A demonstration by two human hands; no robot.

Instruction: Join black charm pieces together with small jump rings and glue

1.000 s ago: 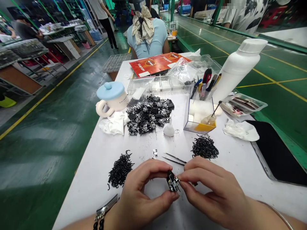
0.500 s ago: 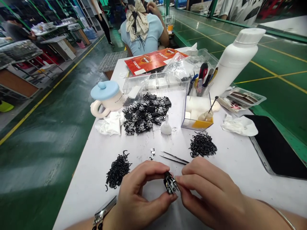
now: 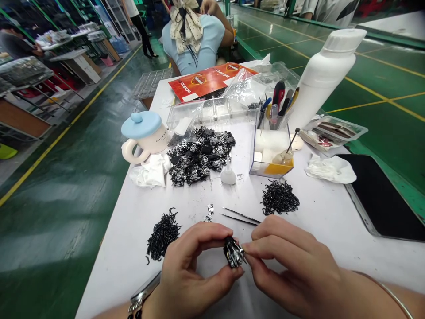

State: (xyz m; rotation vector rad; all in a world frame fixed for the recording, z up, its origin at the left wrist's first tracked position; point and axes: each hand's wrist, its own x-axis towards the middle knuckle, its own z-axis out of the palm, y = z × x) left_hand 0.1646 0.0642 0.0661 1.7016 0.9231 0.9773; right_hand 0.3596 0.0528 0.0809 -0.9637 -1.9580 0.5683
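Observation:
Between the thumb and forefinger of my left hand (image 3: 195,266) is a small black-and-silver metal part (image 3: 234,252), its metal prongs turned to the right. My right hand (image 3: 288,261) is closed, thumb and forefinger pinched together against the part's right side; whatever sits in that pinch is too small to make out. Behind the right fingers a pair of dark tweezers (image 3: 241,216) points left, its rear end hidden by the hand. Piles of short curved black pieces lie left (image 3: 163,235) and right (image 3: 280,197) of the hands. Several tiny silver plates (image 3: 209,212) lie beyond the left hand.
A heap of similar black-and-silver parts (image 3: 201,155) lies mid-table near a lidded mug (image 3: 144,135) and a small white dropper bottle (image 3: 228,173). Further right stand a clear tool box (image 3: 272,155), a white bottle (image 3: 325,79) and a black tablet-like slab (image 3: 385,195). A person (image 3: 195,44) sits ahead.
The part has tilted slightly in my fingers and shifted a little left. Both hands keep their grip. The whole view has shifted slightly.

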